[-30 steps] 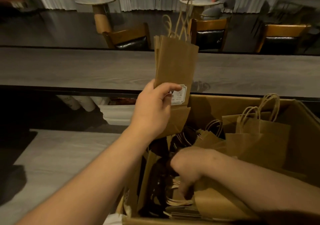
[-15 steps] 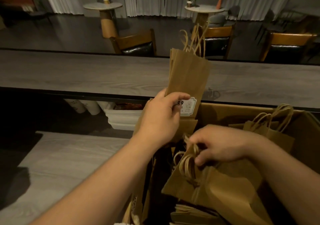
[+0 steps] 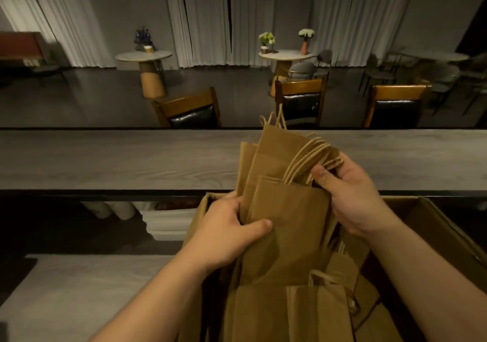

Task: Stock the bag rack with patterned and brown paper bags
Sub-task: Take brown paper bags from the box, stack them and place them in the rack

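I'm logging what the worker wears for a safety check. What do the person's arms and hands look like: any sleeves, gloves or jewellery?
Both forearms are bare as far as the frame shows, with no sleeves in view. The left hand and right hand wear no gloves, and no rings, watch or bracelet show. Nails look short and unpainted.

We see our two bare forearms reaching into view. Our left hand [image 3: 226, 233] and right hand [image 3: 353, 199] wear no gloves, rings or watch. No sleeves show.
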A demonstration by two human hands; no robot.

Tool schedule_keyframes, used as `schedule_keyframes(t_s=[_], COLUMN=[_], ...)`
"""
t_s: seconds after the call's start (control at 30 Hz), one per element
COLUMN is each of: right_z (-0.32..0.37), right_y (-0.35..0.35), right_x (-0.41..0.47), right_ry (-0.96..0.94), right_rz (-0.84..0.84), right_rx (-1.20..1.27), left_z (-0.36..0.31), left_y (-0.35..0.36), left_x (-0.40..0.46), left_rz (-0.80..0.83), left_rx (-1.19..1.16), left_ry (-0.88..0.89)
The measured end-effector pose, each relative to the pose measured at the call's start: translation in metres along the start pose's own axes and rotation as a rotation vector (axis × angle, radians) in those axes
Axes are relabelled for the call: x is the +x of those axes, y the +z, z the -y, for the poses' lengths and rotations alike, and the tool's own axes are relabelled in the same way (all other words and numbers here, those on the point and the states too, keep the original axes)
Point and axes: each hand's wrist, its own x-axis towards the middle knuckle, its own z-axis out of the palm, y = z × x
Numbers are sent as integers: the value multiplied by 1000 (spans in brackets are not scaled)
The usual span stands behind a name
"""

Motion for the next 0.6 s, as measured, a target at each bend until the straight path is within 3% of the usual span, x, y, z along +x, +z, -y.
schedule_keyframes(t_s=[0.13,0.2,0.4,0.6], right_z=[-1,1,-9,-6], right_y=[12,15,26,2], right_x=[-6,-12,-15,1], right_ry=[-77,-139,203,266], right_rz=[-357,-438,-14,-90], right_rx=[-347,-403,-360,-200], left_z=[1,-2,-10,-10], left_y=[0,0,-1,0], left_x=[5,5,3,5], left_rz=[-178,-277,-387,-441], left_rx=[98,49,-151,-211], left_ry=[-41,-88,-136,-157])
